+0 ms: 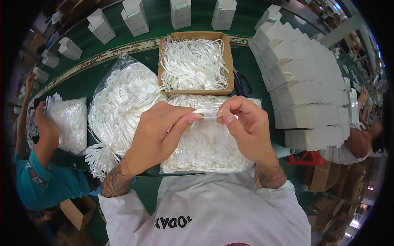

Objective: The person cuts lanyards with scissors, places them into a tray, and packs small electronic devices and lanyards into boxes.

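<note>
My left hand (158,133) pinches a white wrist strap (202,111) between thumb and forefinger. Opposite it, my right hand (251,133) has thumb and forefinger closed on the strap's thin cord loop, which spans the small gap between the hands. Both are held above a clear plastic bag (201,158) packed with white straps. Just beyond the hands, an open cardboard box (230,61) is heaped with loose white straps. A second clear bag (119,98), bulging with straps, lies left of the box, with strap ends spilling from its near side.
Dark-handled scissors (246,87) lie right of the cardboard box. Stacked white cartons (303,88) fill the right side. Several open white boxes (136,20) stand along the green belt at the back. At left, a co-worker's teal sleeve (41,176) is beside another plastic bag (70,127).
</note>
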{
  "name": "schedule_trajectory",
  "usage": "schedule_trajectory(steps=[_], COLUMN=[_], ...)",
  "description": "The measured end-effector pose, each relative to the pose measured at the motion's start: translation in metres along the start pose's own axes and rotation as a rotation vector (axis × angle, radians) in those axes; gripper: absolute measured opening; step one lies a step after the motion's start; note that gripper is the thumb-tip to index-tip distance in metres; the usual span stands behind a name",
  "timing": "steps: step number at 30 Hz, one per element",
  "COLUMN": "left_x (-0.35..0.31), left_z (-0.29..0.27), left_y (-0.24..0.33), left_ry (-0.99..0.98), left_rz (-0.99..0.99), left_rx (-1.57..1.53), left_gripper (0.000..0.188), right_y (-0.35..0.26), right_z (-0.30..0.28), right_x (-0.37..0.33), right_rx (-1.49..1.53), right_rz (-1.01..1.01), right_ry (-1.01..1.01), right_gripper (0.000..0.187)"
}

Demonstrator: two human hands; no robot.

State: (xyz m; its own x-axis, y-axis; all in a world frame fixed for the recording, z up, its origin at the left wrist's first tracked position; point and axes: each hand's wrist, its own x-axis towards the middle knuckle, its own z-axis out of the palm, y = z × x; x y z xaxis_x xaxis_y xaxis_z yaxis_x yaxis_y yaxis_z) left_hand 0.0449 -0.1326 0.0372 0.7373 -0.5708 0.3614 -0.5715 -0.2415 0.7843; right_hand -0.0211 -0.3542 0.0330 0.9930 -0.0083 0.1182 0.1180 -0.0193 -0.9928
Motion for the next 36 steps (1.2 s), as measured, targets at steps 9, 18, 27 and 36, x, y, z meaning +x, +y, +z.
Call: schedule_trajectory(steps=[9,18,27,36], left_x=[0.001,0.002,0.005,0.098], left_z=[-0.008,-0.052,-0.07,-0.008], left_y=[-0.012,-0.025,-0.038,-0.074], left_ry=[0.153,0.465,0.219,-0.141], left_rz=[0.085,-0.167,-0.339,0.078], left_rx=[-0.365,-1.314,-0.385,0.356], left_gripper=[0.019,0.034,0.021,0.023], right_y=[0.009,0.005,-0.024,0.01], right_z=[0.001,-0.011,-0.023,-0.018], right_x=[0.007,0.019,0.044,0.148], right_rx=[-0.154,0.02,0.057,-0.477], right_rz=[0.017,0.037,-0.172,-0.107], right_ry=[0.012,0.105,0.118,0.192], right_gripper=[0.005,0.006,0.01,0.026])
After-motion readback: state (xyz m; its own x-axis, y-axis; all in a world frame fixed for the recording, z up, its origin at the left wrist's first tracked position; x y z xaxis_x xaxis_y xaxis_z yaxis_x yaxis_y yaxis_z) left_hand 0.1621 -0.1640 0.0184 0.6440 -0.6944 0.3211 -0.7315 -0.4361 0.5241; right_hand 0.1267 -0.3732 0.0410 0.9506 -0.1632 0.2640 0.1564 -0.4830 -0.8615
